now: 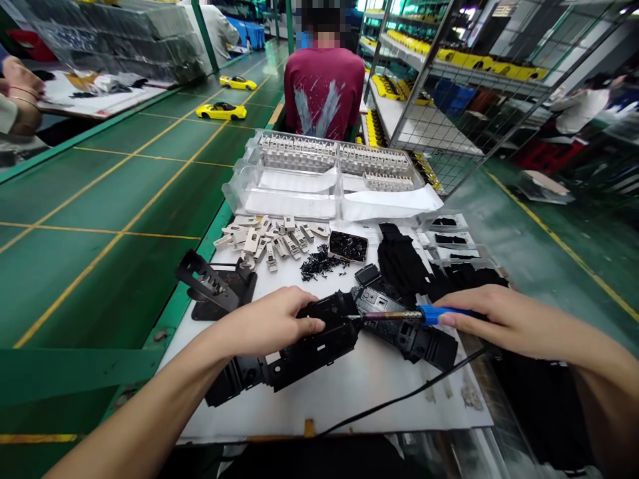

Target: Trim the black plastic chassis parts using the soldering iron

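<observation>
Conveyor (150, 179) left, trays (232, 193) behind housing (334, 336)

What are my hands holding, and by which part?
Right hand: soldering iron, by its blue handle. Left hand: black plastic part, near its far edge, thumb on top.

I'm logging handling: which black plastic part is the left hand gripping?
The long black plastic part at the tip of the blue-handled soldering iron, in the left hand; the black plastic part to its right, behind the iron's shaft, is unheld.
</observation>
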Tool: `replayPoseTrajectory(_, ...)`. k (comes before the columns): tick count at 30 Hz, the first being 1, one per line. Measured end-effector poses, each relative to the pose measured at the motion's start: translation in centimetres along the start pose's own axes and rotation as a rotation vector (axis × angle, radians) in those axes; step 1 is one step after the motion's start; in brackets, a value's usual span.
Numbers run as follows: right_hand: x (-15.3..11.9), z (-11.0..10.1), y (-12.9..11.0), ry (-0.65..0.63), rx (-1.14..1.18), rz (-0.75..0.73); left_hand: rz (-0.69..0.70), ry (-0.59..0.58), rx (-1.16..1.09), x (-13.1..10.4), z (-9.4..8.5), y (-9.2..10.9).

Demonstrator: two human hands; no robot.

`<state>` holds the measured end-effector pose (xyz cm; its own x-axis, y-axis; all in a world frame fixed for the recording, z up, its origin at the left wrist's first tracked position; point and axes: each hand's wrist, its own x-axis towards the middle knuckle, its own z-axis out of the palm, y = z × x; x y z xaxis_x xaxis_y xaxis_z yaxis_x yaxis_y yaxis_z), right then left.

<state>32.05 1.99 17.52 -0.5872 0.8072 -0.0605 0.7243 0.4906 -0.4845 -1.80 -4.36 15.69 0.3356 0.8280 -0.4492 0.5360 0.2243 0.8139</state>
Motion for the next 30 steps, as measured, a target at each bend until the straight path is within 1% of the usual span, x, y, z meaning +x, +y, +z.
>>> replayPoseTrajectory(2,0.1,-0.1,-0.1,-0.323,-0.03,-0.053,0.001,-0.025,0.033,0.0,0.0,0.0)
replayPoseTrajectory(3,0.1,-0.3,0.0,-0.413,-0.046,-0.066,0.0,-0.033,0.05,0.0,0.0,0.1)
replayPoseTrajectory(5,0.2,-0.5,0.0,-0.424,-0.068,-0.056,-0.007,-0.039,0.09,0.0,0.0,0.3)
replayPoseTrajectory(9,0.2,-0.7,0.1,-0.437,-0.042,-0.051,-0.023,-0.03,0.136,-0.2,-0.1,0.8)
replayPoseTrajectory(17,0.1,-0.6,-0.1,-0.461,-0.026,-0.028,0.006,-0.094,0.249,-0.2,-0.2,0.6)
replayPoseTrajectory(23,0.2,-1.1,-1.2,-0.56,0.001,0.011,-0.032,-0.187,0.354,-0.3,-0.4,1.1)
replayPoseTrajectory(30,0.5,-0.9,-1.5,-0.59,0.023,0.031,-0.026,-0.22,0.421,-0.3,-0.6,1.3)
